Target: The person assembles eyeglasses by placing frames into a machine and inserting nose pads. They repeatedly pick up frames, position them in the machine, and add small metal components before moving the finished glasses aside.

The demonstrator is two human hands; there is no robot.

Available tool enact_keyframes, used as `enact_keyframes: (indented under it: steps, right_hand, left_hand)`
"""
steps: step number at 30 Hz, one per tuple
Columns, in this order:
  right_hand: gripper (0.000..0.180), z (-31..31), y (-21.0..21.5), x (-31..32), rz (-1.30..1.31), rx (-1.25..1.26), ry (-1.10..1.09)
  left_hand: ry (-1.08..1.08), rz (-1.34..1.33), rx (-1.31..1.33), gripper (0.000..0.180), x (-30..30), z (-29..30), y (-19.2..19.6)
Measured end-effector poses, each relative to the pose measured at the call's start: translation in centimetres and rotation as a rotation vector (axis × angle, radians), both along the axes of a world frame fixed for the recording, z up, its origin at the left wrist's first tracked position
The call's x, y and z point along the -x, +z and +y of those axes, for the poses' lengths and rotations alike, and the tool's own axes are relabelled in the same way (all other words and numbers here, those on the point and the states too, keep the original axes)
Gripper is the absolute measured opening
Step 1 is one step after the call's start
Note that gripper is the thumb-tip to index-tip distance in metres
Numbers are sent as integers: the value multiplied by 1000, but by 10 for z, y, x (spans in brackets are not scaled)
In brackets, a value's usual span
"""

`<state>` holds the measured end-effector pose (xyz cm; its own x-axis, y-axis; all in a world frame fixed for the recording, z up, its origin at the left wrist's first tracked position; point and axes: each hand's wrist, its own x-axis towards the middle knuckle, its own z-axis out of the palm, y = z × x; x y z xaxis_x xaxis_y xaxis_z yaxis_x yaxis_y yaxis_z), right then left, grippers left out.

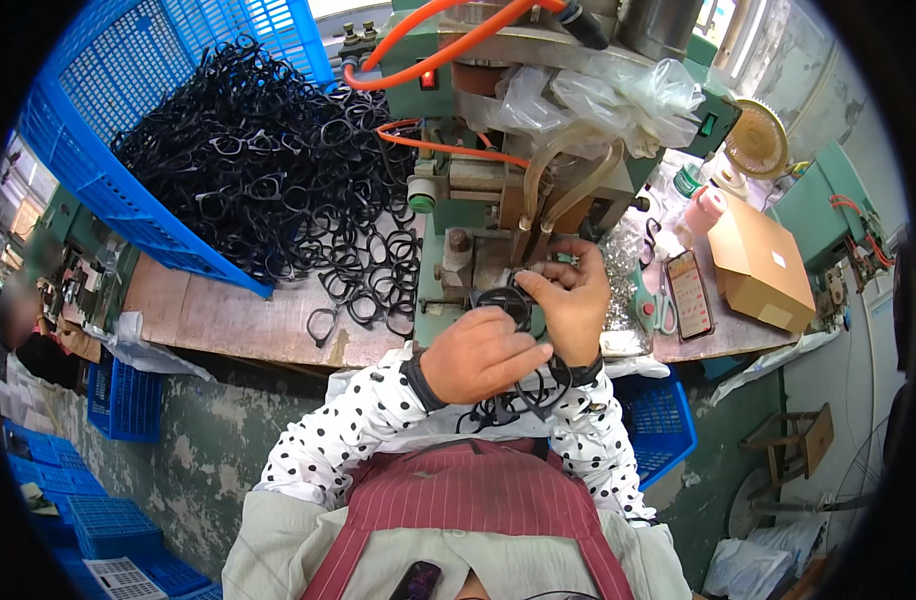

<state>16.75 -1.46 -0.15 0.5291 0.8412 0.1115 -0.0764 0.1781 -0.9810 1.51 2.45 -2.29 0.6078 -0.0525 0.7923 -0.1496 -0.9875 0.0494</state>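
Observation:
A black eyeglass frame (505, 298) is held up against the working area of the green bench machine (440, 300). My left hand (486, 352) is closed around its near side, fingers curled. My right hand (575, 305) reaches in from the right under the machine's head, thumb and fingers pinched beside the frame. Whatever lies between those right fingertips is too small or hidden to name. More black eyeglass frames (508, 408) lie bunched on my lap below my hands.
A blue crate (168, 240) lies tipped at the left, black eyeglass frames (268, 185) spilling onto the table (228, 325). Right of the machine are small metal pieces (623, 265), scissors (665, 311), a phone (688, 295) and a cardboard box (763, 265). Orange hoses (448, 147) cross the machine.

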Motion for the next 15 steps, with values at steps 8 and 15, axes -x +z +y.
enact_keyframes:
  steps: [8,15]
  right_hand:
    - [54,3,-6,-5,-93,-52,-78]
    - [33,-24,-105,-146,-819,466,-487]
  left_hand:
    - [-110,34,49,38,-1,-2,9]
    - [-169,106,90,55,-9,15,-5]
